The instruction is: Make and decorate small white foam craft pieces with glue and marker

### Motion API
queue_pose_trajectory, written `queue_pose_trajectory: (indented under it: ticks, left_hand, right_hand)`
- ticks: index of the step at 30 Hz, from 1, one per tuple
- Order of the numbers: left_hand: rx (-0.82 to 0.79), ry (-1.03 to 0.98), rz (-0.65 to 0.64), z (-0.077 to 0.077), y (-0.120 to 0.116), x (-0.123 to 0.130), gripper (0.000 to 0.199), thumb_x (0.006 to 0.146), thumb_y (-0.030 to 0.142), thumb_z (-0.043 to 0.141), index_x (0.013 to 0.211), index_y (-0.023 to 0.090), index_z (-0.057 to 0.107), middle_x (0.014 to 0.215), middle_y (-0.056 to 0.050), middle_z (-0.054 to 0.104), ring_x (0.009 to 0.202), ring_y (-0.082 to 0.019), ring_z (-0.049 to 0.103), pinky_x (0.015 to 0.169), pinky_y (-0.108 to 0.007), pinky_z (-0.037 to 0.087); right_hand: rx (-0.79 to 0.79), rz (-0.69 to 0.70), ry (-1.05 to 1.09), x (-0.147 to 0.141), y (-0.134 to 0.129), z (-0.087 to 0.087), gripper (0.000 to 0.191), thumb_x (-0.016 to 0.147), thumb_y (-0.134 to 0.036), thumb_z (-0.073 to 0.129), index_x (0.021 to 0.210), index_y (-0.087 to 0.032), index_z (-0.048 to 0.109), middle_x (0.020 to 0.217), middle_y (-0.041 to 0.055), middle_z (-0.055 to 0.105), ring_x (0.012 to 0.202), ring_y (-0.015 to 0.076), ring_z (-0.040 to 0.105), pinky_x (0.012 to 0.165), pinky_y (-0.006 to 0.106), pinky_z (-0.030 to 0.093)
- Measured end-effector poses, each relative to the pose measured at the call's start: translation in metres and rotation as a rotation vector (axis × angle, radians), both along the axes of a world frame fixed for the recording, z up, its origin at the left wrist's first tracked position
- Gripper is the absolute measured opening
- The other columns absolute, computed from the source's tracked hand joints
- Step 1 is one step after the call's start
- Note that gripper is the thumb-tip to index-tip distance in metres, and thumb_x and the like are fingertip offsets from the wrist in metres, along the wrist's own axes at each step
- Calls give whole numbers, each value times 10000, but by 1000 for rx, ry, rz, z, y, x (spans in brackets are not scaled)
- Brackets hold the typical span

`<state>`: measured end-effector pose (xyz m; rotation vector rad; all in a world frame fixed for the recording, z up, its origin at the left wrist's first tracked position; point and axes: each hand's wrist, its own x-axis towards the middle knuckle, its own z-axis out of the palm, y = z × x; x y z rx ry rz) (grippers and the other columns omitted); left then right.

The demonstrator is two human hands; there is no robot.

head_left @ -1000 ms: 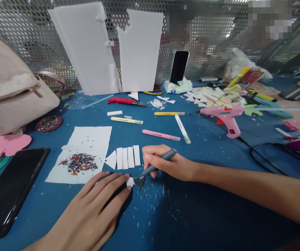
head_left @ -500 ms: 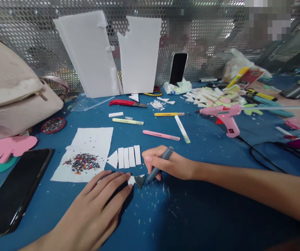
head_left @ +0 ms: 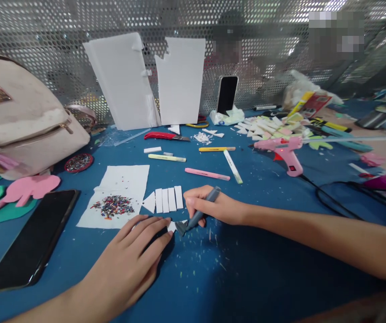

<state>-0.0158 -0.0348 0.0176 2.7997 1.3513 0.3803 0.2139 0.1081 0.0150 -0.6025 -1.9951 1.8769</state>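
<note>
My right hand (head_left: pixel 228 209) grips a grey marker (head_left: pixel 195 220), its tip down at a small foam piece (head_left: pixel 171 226). This piece is white, with a dark grey coloured end. My left hand (head_left: pixel 128 264) lies flat with fingers stretched out, the fingertips pressing on the piece's left part and hiding some of it. Just beyond, several white foam strips (head_left: pixel 163 200) stand in a row beside a white pointed piece (head_left: pixel 149 202). A white paper sheet (head_left: pixel 132 175) bearing a heap of small shiny multicoloured bits (head_left: pixel 115 207) lies past my left fingers.
Several markers, including a pink one (head_left: pixel 207 174), lie mid-table. A pink glue gun (head_left: pixel 292 157) with its cord is at right. A red utility knife (head_left: pixel 161 135) and white boards (head_left: pixel 181 80) are at the back. A phone (head_left: pixel 31 242) and backpack (head_left: pixel 28 121) occupy the left.
The marker tip has moved left onto the grey end of the foam piece. The whole view has shifted slightly. My left hand stays on the piece.
</note>
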Motion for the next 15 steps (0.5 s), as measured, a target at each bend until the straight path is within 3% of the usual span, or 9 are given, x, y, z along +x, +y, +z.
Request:
queue_pose_trajectory:
  ticks: [15]
  left_hand:
    - [-6,-32,30,1,0,2,428,946,138,446,1350,233,554,1412,-51,561,1294,-253,498,1128,-450,354]
  right_hand:
    - [-13,18,-14,1,0,4,290,943,-367,611,762,-143,579,653,-12,602,581,96,611,553,189,466]
